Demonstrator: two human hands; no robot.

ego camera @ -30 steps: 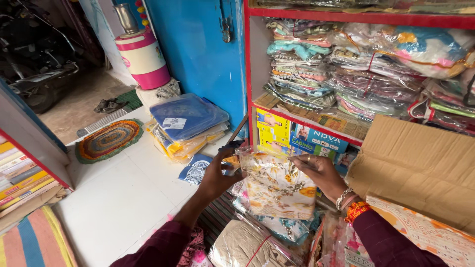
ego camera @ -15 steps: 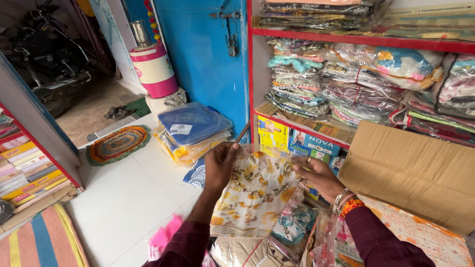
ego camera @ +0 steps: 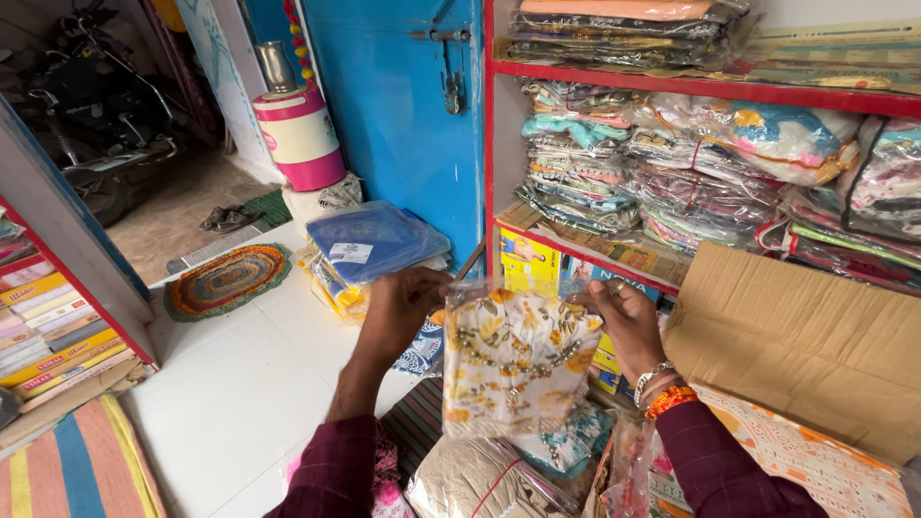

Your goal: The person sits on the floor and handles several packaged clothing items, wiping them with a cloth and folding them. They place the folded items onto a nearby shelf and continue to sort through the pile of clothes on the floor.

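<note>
Left hand (ego camera: 398,312): fingers pinched narrow on the packet's top left corner, thumb toward the camera, arm in a maroon sleeve.
Right hand (ego camera: 628,321): fingers closed on the top right corner; bangles and an orange thread sit at the wrist just below.
Packet (ego camera: 513,360): a clear bag of cream cloth with yellow flowers and a beaded neckline, hanging flat between the two sets of fingers, upright, its lower edge free.
Below the fingers: more bagged cloth in a pile (ego camera: 489,475), touching or nearly touching the packet's bottom edge; I cannot tell which.
Beyond the fingers: a red shelf (ego camera: 672,86) stacked with wrapped cloth, and yellow boxes (ego camera: 528,261) just behind the packet.
Right of the fingers: a cardboard flap (ego camera: 806,336), near but apart.
Left of the fingers: a blue packet (ego camera: 374,240) on the white floor (ego camera: 240,393).
Doing it well: likely best to keep both corners level and taut, so the slippery bag hangs flat and does not slide out of the pinch.
</note>
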